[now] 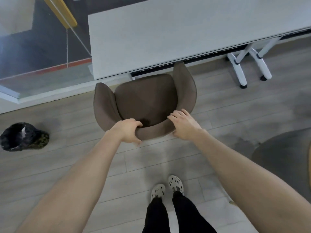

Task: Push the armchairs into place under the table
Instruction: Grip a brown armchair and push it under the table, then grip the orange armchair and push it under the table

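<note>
A brown upholstered armchair (146,98) stands on the wood floor, facing the pale grey table (168,34). Its right arm tip reaches just under the table's near edge; its left arm stays outside, near the table's corner. My left hand (128,130) grips the top of the curved backrest, fingers curled over the rim. My right hand (182,124) holds the same backrest further right, fingers over the top and thumb behind. A second chair (284,158), grey and rounded, shows partly at the right edge.
White table legs with black castors (242,69) stand under the table at the right. A dark bag (23,137) lies on the floor at the left. A glass partition with a white base (42,91) runs along the left. My feet (166,187) stand behind the armchair.
</note>
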### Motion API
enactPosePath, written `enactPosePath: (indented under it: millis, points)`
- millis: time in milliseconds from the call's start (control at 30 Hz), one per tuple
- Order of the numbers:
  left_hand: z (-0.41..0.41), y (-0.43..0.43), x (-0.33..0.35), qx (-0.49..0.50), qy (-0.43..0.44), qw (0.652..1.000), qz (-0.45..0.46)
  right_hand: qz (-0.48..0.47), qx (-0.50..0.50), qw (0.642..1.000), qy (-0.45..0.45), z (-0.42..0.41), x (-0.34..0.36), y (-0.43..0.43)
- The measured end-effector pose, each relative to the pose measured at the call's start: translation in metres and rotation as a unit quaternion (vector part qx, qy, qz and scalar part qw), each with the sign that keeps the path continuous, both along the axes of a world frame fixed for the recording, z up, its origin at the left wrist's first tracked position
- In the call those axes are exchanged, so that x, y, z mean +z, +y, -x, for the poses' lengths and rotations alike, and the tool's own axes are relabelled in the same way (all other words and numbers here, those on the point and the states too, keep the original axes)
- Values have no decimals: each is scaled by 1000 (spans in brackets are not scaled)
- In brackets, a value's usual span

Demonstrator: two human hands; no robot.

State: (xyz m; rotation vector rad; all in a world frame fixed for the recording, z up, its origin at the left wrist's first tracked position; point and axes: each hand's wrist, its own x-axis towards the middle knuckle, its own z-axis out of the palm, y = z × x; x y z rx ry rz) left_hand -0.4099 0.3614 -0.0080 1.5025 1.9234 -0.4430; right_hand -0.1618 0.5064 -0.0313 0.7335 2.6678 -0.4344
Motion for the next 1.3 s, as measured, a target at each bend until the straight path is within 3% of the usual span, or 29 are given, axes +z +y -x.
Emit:
enactPosePath:
  millis: [133, 267, 467, 733, 867, 967, 1133, 1300]
  points:
    - [-26, 37, 30, -57, 1, 998, -36, 48, -104, 993, 41, -41, 28, -17]
    - [-78, 86, 48, -157, 1, 986, -63, 53, -294, 952, 62, -125, 35, -44]
    - [-219, 138, 61, -339, -21, 936, -95, 39, -510, 858, 48, -287, 44, -120]
    - [-420, 150, 61, -513, -36, 846, -142, -39, -724, 688, 25, -440, 50, -219]
    - [-500, 149, 43, -586, -37, 781, -212, -54, -735, 676, -9, -493, 38, -238]
    - [-548, 154, 26, -624, -20, 749, -222, -61, -721, 690, -27, -526, 20, -237]
    - [-597, 182, -11, -670, 55, 724, -154, -55, -689, 722, -27, -551, -16, -233]
    - [-596, 194, -40, -676, 11, 718, -166, -120, -701, 703, 23, -546, -44, -234]
